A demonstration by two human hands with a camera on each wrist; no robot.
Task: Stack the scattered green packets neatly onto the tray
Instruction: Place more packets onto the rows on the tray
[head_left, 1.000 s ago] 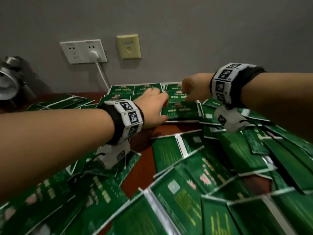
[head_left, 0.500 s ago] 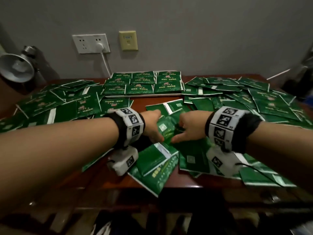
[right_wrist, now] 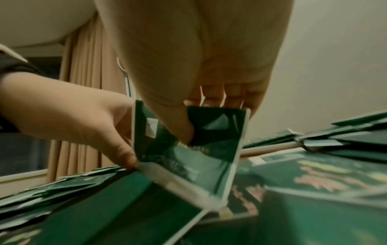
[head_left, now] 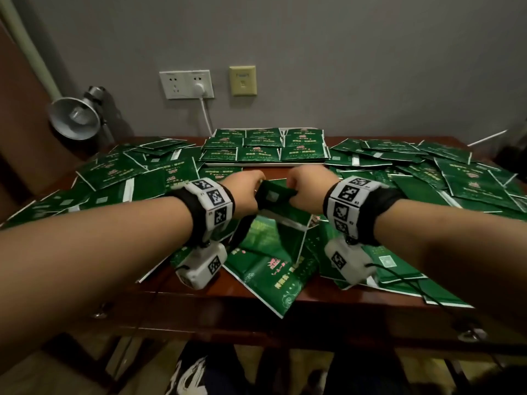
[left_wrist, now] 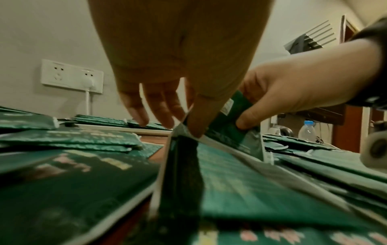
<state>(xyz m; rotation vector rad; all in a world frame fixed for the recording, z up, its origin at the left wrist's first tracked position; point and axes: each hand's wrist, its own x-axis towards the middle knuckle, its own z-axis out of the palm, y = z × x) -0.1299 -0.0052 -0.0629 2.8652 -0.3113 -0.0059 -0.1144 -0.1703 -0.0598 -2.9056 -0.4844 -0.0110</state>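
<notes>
- The tray (head_left: 265, 165) lies at the far middle of the table (head_left: 199, 295), close to the wall; only its pale front rim shows. On it green packets lie flat in 3 columns and 3 visible rows (head_left: 258, 151), edges lined up.
- Both hands hold a held packet (head_left: 272, 195) up on edge above the table's middle, in front of the tray and apart from it.
- The left hand (head_left: 245, 192) pinches its left edge, thumb toward the camera; the other fingers (left_wrist: 159, 109) hang fairly straight behind.
- The right hand (head_left: 306, 189) grips the right side, thumb (right_wrist: 178, 126) pressed on the near face, fingers curled behind.
- The held packet shows a small pale square label; the print is too blurred to read. Loose packets carry pink and yellow characters, also illegible.
- Scattered packets (head_left: 427, 178) cover the table left, right and near, overlapping; one (head_left: 273, 269) juts over the front edge.
- On the wall are a white socket plate (head_left: 186, 84) with a plug and cord, and a beige plate (head_left: 243, 80). A metal lamp (head_left: 74, 116) stands at the left. A water bottle (left_wrist: 307, 131) shows far right in the left wrist view.
</notes>
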